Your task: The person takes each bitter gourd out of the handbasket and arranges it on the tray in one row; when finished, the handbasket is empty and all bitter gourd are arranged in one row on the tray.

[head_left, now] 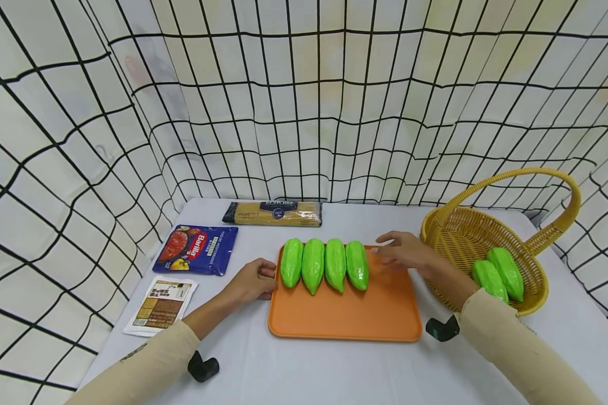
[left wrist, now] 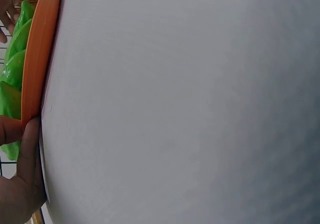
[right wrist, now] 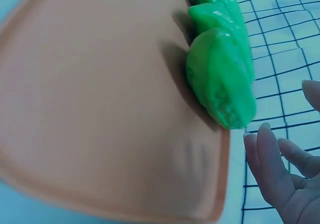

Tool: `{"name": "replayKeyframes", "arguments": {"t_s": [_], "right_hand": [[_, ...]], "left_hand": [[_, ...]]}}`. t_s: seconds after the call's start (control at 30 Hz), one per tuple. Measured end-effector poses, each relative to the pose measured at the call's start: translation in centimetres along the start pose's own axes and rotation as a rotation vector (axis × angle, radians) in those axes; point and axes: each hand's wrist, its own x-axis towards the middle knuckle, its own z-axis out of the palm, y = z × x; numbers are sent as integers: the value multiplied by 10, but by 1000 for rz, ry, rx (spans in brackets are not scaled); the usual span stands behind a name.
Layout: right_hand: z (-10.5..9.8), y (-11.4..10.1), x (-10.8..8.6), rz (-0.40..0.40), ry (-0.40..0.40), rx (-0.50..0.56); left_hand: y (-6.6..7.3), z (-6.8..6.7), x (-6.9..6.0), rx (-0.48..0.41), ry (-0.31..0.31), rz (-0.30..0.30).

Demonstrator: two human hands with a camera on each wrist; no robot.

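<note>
An orange tray point(head_left: 344, 318) lies on the table in the head view. Several glossy green elongated, ridged fruit-like pieces point(head_left: 313, 264) stand side by side in a row along its far left part. My left hand point(head_left: 255, 279) pinches the tray's left rim, thumb above and a finger at the outer side, as the left wrist view shows. Over the tray's far right corner hovers my right hand point(head_left: 402, 250), its fingers loosely spread and holding nothing. The rightmost green piece point(right wrist: 220, 79) is the nearest thing to it, with a gap between them in the right wrist view.
At the right, a yellow wicker basket point(head_left: 456, 233) with a tall handle holds two more green pieces point(head_left: 505, 274). A spaghetti pack point(head_left: 278, 214) lies at the back. To the left are a blue Barilla pouch point(head_left: 196, 250) and a white-and-brown packet point(head_left: 161, 305). Black netting surrounds the table.
</note>
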Motion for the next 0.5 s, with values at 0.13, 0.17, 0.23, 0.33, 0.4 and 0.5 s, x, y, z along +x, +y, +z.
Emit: {"name": "replayKeyframes", "arguments": {"t_s": [0.13, 0.17, 0.23, 0.33, 0.4, 0.5], "right_hand": [[-11, -2, -16, -12, -12, -39], [-14, -2, -20, -14, -13, -50], [-21, -2, -29, -20, -17, -58], [-31, 1, -43, -41, -23, -74], [-37, 3, -53, -57, -29, -95], [-43, 5, -68, -82, -37, -134]], "left_hand": [[0, -1, 0, 3, 1, 5], [-1, -1, 0, 5, 1, 7], [-1, -1, 1, 6, 2, 8], [-1, 0, 1, 4, 6, 9], [-1, 0, 1, 1, 6, 7], [0, 0, 0, -2, 2, 7]]}}
